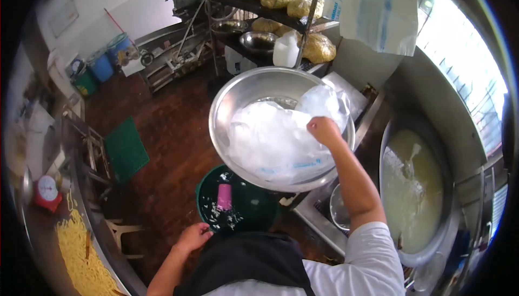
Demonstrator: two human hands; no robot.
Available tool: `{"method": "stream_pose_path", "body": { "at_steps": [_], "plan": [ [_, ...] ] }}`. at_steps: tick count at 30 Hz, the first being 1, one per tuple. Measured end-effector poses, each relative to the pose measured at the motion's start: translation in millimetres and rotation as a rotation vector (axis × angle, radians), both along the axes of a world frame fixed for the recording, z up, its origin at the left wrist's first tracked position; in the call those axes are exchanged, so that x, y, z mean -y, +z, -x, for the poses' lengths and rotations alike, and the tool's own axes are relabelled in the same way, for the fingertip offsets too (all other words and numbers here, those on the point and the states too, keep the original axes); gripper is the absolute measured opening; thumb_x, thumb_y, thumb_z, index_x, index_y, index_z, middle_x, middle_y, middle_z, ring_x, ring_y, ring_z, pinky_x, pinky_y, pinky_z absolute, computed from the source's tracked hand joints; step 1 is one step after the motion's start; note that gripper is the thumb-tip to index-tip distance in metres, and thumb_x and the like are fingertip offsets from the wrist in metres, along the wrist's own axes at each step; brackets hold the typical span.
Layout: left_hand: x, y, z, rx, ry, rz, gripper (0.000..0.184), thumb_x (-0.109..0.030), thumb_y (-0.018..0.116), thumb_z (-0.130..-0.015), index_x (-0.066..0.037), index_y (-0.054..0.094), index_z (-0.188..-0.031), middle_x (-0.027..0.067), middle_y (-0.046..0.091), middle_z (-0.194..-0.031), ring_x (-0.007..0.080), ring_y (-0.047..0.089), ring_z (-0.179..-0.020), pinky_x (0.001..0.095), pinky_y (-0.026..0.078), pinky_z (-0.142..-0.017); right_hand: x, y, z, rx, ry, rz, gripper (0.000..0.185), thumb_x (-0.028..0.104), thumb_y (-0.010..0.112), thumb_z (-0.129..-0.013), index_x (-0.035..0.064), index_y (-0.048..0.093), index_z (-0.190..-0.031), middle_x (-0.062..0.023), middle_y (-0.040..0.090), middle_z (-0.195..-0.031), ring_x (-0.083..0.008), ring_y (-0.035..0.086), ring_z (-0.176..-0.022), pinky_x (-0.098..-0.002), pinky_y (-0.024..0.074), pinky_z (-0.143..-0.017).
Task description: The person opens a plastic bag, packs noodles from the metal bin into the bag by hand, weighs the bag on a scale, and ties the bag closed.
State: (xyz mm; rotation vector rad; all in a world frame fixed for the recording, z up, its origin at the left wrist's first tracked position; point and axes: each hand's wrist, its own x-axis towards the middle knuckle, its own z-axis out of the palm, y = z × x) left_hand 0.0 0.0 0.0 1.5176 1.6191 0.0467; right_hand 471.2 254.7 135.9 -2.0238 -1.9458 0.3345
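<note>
A wide steel basin (223,158) stands in front of me and holds a large, whitish plastic bag (275,139) with blue print. My right hand (324,130) is over the basin's right side, its fingers closed on the plastic. Behind that hand a clear, puffed part of the plastic rises toward the rim. Low on the left, my left hand (195,236) is beside the rim of a dark green tub (254,209), fingers loosely apart with nothing visible in them. Inside the tub are a pink cup (224,196) and scattered white bits.
At right is a large vat (416,199) of cloudy yellowish liquid. A rack (254,7) at the back holds bagged yellow food, bowls and a white jug (285,50). Yellow strips (84,253) and a red scale (47,192) are on the left counter. A green mat (126,149) lies on the floor.
</note>
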Motion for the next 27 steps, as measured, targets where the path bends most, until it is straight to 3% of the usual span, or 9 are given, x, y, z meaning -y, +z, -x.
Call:
{"method": "stream_pose_path", "body": {
  "at_steps": [3, 8, 10, 12, 16, 19, 22, 25, 27],
  "plan": [
    [8, -7, -5, 0.176, 0.123, -0.002, 0.035, -0.023, 0.068, -0.088, -0.004, 0.062, -0.117, 0.0081, 0.068, -0.106, 0.0191, 0.065, -0.097, 0.0329, 0.051, -0.085, 17, 46, -8, -0.235, -0.018, -0.297, 0.020, 0.027, 0.063, -0.083, 0.0129, 0.072, -0.093, -0.0137, 0.069, -0.096, -0.0294, 0.067, -0.084, -0.0382, 0.0510, -0.077],
    [-82, 46, -9, 0.706, 0.344, -0.157, 0.026, -0.023, 0.062, -0.092, -0.003, 0.064, -0.110, -0.0011, 0.063, -0.085, 0.0066, 0.055, -0.075, 0.0226, 0.044, -0.063, 19, 129, -6, -0.632, 0.154, -0.365, 0.021, 0.022, 0.060, -0.093, 0.0023, 0.064, -0.100, -0.0031, 0.065, -0.094, -0.0114, 0.057, -0.088, -0.0269, 0.0438, -0.083],
    [-123, 87, -26, 0.766, 0.344, -0.271, 0.038, -0.022, 0.059, -0.094, -0.002, 0.053, -0.125, 0.0008, 0.062, -0.092, 0.0082, 0.055, -0.080, 0.0232, 0.044, -0.069, 25, 152, 0, -0.733, 0.204, -0.355, 0.020, 0.022, 0.060, -0.093, 0.0023, 0.062, -0.100, 0.0011, 0.062, -0.092, -0.0084, 0.054, -0.087, -0.0245, 0.0422, -0.082],
    [-162, 114, -40, 0.857, 0.258, -0.440, 0.070, -0.025, 0.070, -0.086, -0.005, 0.035, -0.143, 0.0117, 0.053, -0.130, 0.0138, 0.057, -0.097, 0.0266, 0.048, -0.079, 31, 165, 4, -0.856, 0.228, -0.336, 0.017, 0.020, 0.060, -0.093, 0.0039, 0.061, -0.099, 0.0028, 0.060, -0.090, -0.0073, 0.053, -0.086, -0.0233, 0.0414, -0.082],
    [-208, 206, -74, 0.670, 0.086, -0.903, 0.102, -0.018, 0.079, -0.074, -0.007, 0.014, -0.152, 0.0164, 0.033, -0.149, 0.0212, 0.048, -0.122, 0.0398, 0.043, -0.100, 50, 182, 20, -1.081, 0.266, -0.262, 0.013, 0.019, 0.060, -0.093, 0.0069, 0.062, -0.097, 0.0044, 0.058, -0.087, -0.0063, 0.052, -0.082, -0.0229, 0.0409, -0.081],
    [-222, 247, -106, 0.819, -0.066, -1.078, 0.095, -0.022, 0.083, -0.069, -0.002, 0.031, -0.145, 0.0197, 0.037, -0.148, 0.0271, 0.050, -0.124, 0.0366, 0.043, -0.100, 45, 180, 19, -1.052, 0.293, -0.157, 0.015, 0.021, 0.060, -0.093, 0.0081, 0.062, -0.099, 0.0054, 0.058, -0.088, -0.0057, 0.052, -0.085, -0.0235, 0.0412, -0.082],
    [-256, 247, -125, 0.854, -0.188, -0.986, 0.058, -0.016, 0.076, -0.074, 0.002, 0.053, -0.124, 0.0160, 0.058, -0.125, 0.0211, 0.060, -0.107, 0.0332, 0.049, -0.089, 25, 159, 19, -0.924, 0.300, -0.176, 0.027, 0.027, 0.061, -0.093, 0.0056, 0.062, -0.109, 0.0000, 0.064, -0.100, -0.0095, 0.055, -0.092, -0.0264, 0.0422, -0.086],
    [-237, 256, -135, 1.097, 0.114, -0.799, 0.025, -0.009, 0.068, -0.077, 0.003, 0.061, -0.097, 0.0070, 0.065, -0.093, 0.0146, 0.062, -0.083, 0.0290, 0.050, -0.077, 30, 138, 39, -0.619, 0.062, -0.560, 0.038, 0.030, 0.061, -0.092, 0.0037, 0.058, -0.120, -0.0088, 0.063, -0.119, -0.0166, 0.058, -0.103, -0.0294, 0.0421, -0.091],
    [-224, 260, -134, 1.114, 0.263, -0.892, 0.016, -0.003, 0.062, -0.079, 0.000, 0.057, -0.094, 0.0010, 0.058, -0.077, 0.0102, 0.058, -0.071, 0.0252, 0.047, -0.061, 70, 133, 61, -0.484, 0.016, -0.771, 0.045, 0.026, 0.065, -0.089, 0.0033, 0.055, -0.126, -0.0160, 0.057, -0.130, -0.0274, 0.057, -0.113, -0.0350, 0.0425, -0.095]
  ]
}}
